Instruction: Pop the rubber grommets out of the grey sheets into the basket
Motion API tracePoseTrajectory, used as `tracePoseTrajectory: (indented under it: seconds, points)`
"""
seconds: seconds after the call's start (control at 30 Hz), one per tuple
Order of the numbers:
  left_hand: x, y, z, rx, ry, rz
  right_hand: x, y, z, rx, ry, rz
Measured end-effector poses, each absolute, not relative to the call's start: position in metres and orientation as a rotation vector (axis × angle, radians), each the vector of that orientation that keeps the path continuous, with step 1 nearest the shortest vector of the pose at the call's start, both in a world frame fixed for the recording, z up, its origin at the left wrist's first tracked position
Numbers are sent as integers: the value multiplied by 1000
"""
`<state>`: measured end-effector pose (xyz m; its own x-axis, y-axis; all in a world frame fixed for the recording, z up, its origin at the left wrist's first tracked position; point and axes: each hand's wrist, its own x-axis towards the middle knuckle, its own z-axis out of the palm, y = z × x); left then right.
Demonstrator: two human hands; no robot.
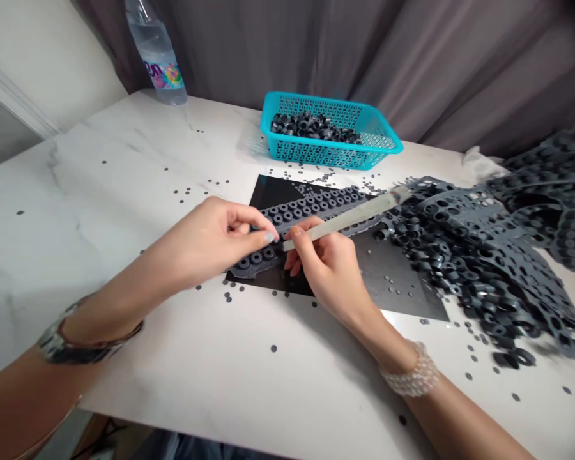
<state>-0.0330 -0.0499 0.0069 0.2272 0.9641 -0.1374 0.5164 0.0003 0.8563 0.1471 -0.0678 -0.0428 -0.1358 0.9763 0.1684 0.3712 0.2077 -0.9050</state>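
Observation:
My right hand (328,265) is wrapped round a long, pale, flat stick (349,219) that slants up to the right, with its near end by my left fingertips. My left hand (220,236) pinches thumb and forefinger together at the edge of a dark grey rubber sheet (316,206) moulded with rows of round rings. Whatever lies between those fingertips is too small to make out. Beneath the sheet is a black flat board (388,275). Both hands partly cover the sheet's near part.
A turquoise basket (330,153) of black rings stands at the back. Loose black rings (479,294) and punched-out sheets (517,249) are heaped on the right. A water bottle (158,61) stands at the back left. Small black discs (273,349) dot the white table (211,377).

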Motion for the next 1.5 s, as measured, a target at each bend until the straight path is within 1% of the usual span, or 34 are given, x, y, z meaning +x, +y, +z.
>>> tracePoseTrajectory:
  seconds: [0.1, 0.2, 0.33, 0.5, 0.77, 0.87, 0.93, 1.03, 1.1, 1.17, 1.23, 1.37, 1.5]
  points:
    - [-28, -57, 0, 2004, 1513, 455, 147, -68, -42, -1278, -1718, 877]
    - [-25, -61, -9, 2239, 1489, 391, 146, -68, -40, -1268, -1767, 820]
    - [-24, -62, -18, 2414, 1475, 303, 145, -68, -37, -1260, -1814, 768]
    - [-23, -62, -19, 2495, 1499, 246, 144, -69, -36, -1257, -1852, 721]
    - [-17, -63, -17, 2393, 1536, 396, 142, -70, -39, -1221, -1938, 621]
    - [-20, -64, -5, 2244, 1518, 454, 141, -70, -40, -1237, -1951, 606]
    - [-27, -63, 6, 2031, 1566, 600, 140, -69, -39, -1266, -1926, 642]
    - [-39, -55, 20, 1522, 1582, 917, 141, -69, -39, -1303, -1852, 734]
    - [-46, -47, 21, 1168, 1401, 997, 142, -69, -39, -1300, -1755, 831]
    - [-48, -40, 16, 902, 1191, 978, 144, -68, -39, -1274, -1596, 957]
    - [-47, -37, 9, 731, 1073, 934, 147, -67, -39, -1227, -1410, 1066]
    - [-40, -39, 3, 529, 971, 887, 152, -64, -35, -1144, -1162, 1175]
    - [-38, -42, 6, 393, 940, 891, 154, -61, -32, -1139, -1074, 1217]
